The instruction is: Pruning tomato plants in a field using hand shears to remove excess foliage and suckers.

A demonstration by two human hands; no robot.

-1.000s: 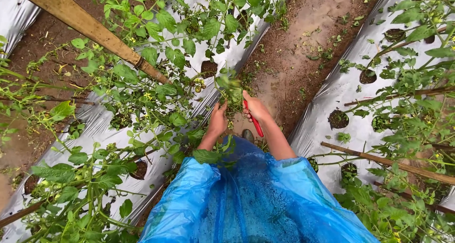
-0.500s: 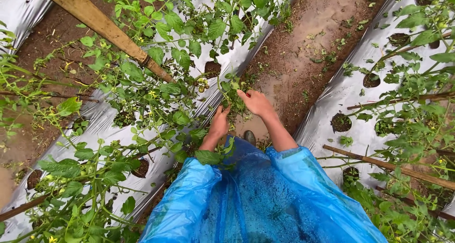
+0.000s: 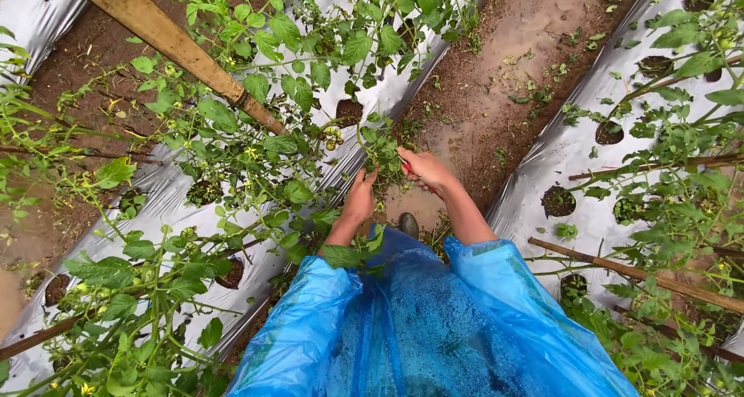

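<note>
Fingers of right hand (image 3: 428,170) grip red-handled pruners (image 3: 406,167); left hand (image 3: 360,199) holds leafy green shoot (image 3: 380,145).

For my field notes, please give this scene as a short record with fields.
Place: plant rows in silver mulch film, bare soil path between
Left hand: on a leafy stem
Right hand: grips a red-handled tool, at the same stem
Clothing: blue raincoat
Support: slanted wooden pole

bare brown soil path (image 3: 535,25) runs between silver plastic mulch sheets (image 3: 577,153) with round planting holes (image 3: 556,201).
</note>
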